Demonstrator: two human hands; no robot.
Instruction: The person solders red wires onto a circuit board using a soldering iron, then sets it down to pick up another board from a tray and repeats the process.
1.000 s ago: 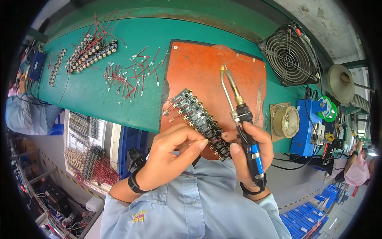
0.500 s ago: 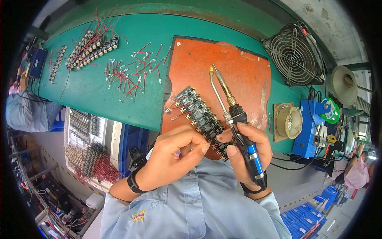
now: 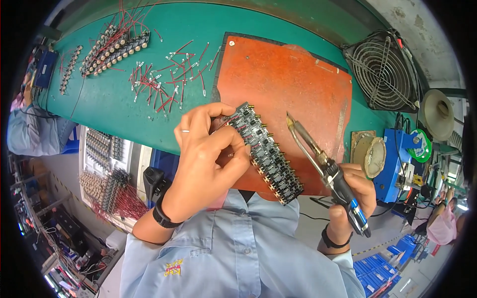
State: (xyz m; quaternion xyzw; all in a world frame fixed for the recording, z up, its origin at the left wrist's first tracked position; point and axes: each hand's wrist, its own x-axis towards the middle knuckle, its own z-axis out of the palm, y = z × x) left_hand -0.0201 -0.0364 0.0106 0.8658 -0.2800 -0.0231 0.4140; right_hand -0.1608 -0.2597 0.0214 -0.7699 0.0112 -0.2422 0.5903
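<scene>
Left hand (image 3: 201,156) curled against bumpy circuit board (image 3: 268,155), grip unclear; right hand (image 3: 363,190) wraps metal-tipped soldering iron (image 3: 329,171); scuffed orange mat (image 3: 283,74).

Left grip (image 3: 204,150), bare hand, at nine o'clock of view, back facing up. Thumb (image 3: 229,167) and index finger (image 3: 229,134) bent, tips close together, shaping circle; farther finger (image 3: 217,108) points toward three o'clock. Left forearm (image 3: 147,228) at eight o'clock. Right grip (image 3: 364,191) near four o'clock, fingers curled, thumb pointing toward twelve; right wrist (image 3: 339,233) just below.
</scene>
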